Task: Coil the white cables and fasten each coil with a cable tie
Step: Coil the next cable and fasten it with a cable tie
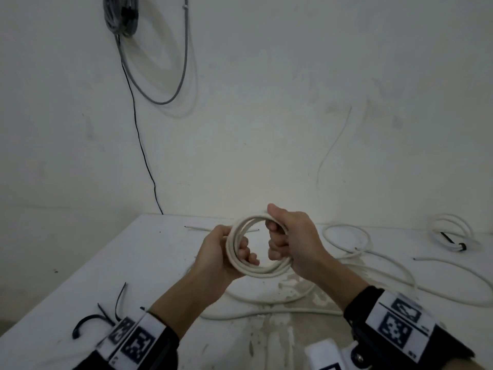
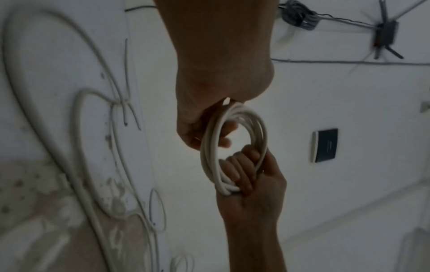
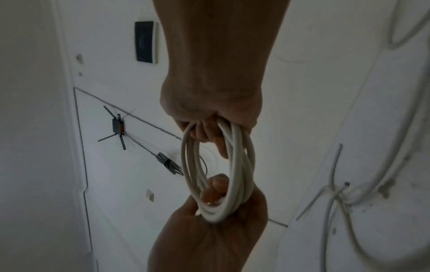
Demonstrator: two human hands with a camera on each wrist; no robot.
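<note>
Both sets of fingers (image 1: 246, 251) are clamped on the white coil (image 1: 241, 231), left hand (image 1: 216, 256) and right hand (image 1: 293, 236) holding it above the desk (image 1: 106, 263), so coiling seems done; next, probably free one hand for a black cable tie (image 1: 90, 320).

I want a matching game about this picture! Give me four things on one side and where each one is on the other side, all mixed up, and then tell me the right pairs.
Things:
1. white coil
2. black cable ties
3. tied white coil
4. grey cable bundle

Places:
A. hanging on the wall, upper left
B. held above the table between the left hand and the right hand
C. lying on the table beside the left wrist
D. lying at the far right of the table, with a black tie round it

Right pairs: 1-B, 2-C, 3-D, 4-A
</note>
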